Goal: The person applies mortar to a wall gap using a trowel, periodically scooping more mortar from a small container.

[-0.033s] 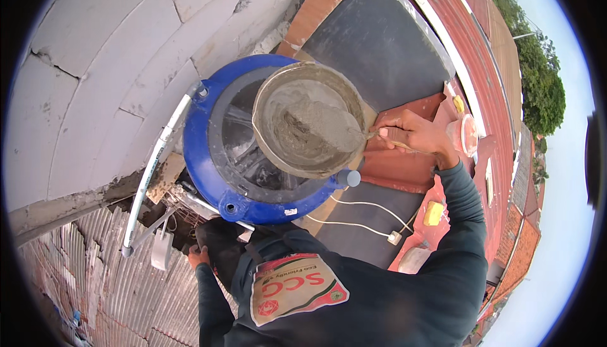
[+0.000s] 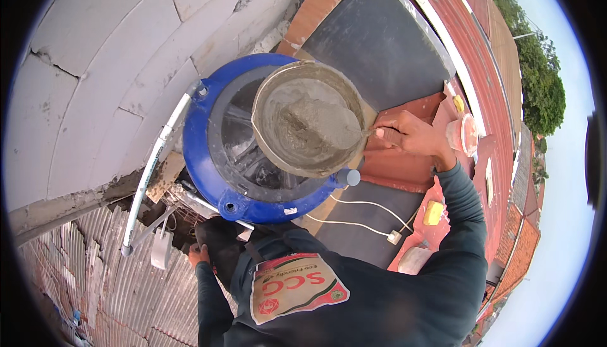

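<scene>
At the lower left I see the left hand point(image 2: 198, 255) low beside the dark trouser leg, its grip hidden (I cannot tell whether it is clenched or released). The mortar bucket point(image 2: 308, 118) sits on top of the blue tank point(image 2: 201, 157), well above and to the right of that hand. The right hand point(image 2: 410, 135) is curled around a trowel handle at the bucket's right rim, with the blade buried in the grey mortar point(image 2: 316, 125).

You're up on a rooftop building site, as shown by the red roof tiles point(image 2: 404, 163) beneath you, the grey block wall point(image 2: 107, 75), corrugated sheeting point(image 2: 95, 277), a bucket of wet mortar point(image 2: 310, 119) and treetops point(image 2: 537, 75) far below.
</scene>
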{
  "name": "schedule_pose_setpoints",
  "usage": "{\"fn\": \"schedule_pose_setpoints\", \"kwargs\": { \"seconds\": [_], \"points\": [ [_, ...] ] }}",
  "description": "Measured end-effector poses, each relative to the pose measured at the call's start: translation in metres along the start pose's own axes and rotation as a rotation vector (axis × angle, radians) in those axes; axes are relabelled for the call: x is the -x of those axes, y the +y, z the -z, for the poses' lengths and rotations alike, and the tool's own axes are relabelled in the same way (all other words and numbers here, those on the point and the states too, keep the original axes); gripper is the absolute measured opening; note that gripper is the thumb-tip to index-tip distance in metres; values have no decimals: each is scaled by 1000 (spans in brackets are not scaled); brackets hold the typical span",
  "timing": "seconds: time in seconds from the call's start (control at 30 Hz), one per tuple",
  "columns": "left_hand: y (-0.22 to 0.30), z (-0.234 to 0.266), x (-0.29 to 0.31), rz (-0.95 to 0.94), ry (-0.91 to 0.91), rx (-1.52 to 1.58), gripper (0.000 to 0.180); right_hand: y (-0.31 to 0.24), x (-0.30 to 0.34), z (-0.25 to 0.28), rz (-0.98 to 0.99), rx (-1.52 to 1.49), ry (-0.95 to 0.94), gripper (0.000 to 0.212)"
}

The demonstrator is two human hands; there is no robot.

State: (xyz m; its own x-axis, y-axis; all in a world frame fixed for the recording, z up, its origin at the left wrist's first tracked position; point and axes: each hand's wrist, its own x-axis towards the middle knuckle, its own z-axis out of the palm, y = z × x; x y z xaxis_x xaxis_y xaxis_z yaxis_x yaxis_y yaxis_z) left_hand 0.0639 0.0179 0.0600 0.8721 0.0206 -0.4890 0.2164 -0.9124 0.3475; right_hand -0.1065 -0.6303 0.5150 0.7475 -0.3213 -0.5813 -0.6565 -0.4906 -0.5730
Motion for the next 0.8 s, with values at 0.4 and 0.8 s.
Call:
{"fn": "schedule_pose_setpoints", "kwargs": {
  "seconds": [0.4,0.8],
  "points": [
    [-1,-15,-26,-71,-41,54,37,26,19,-77,265,411,627,29],
    [-12,-19,-34,-55,-53,-48,43,7,22,-95,223,481,682,24]
  ]
}}
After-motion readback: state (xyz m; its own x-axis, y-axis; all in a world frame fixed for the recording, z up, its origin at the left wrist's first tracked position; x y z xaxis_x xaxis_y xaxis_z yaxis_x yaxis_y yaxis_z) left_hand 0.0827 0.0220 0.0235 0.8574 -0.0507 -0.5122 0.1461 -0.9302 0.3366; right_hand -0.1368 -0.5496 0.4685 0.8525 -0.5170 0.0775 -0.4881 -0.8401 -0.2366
